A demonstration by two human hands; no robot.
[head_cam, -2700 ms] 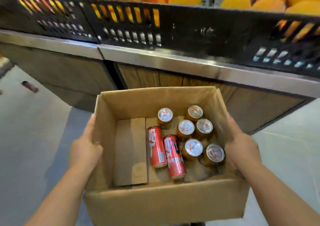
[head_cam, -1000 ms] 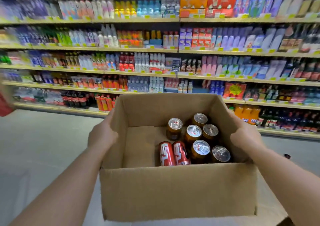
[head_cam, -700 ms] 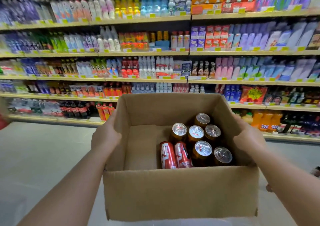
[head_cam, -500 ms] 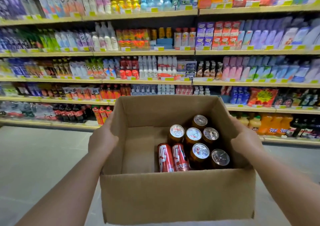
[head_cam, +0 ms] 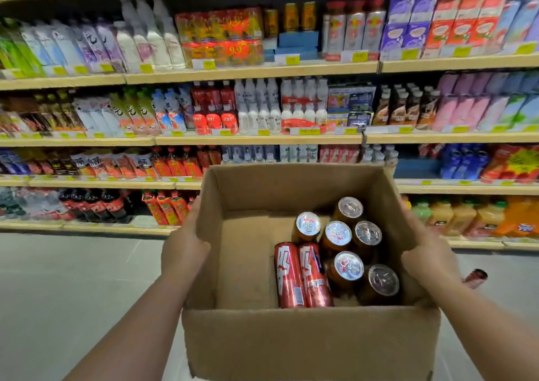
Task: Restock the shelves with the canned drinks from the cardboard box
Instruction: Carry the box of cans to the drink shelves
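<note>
Bottled drinks and cartons are ranged in rows; a loose can is seen on the grey floor.

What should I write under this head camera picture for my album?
Two hands carry a cardboard box of canned drinks toward stocked drink shelves.

A shop: long shelves of bottled drinks (yellow price tags).

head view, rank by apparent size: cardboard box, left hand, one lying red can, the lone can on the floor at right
1. Cardboard box, by far.
2. Left hand.
3. Red can, close to the hand; the order of these two is unsure.
4. Floor can, smallest, but partly hidden and farther off.
</note>
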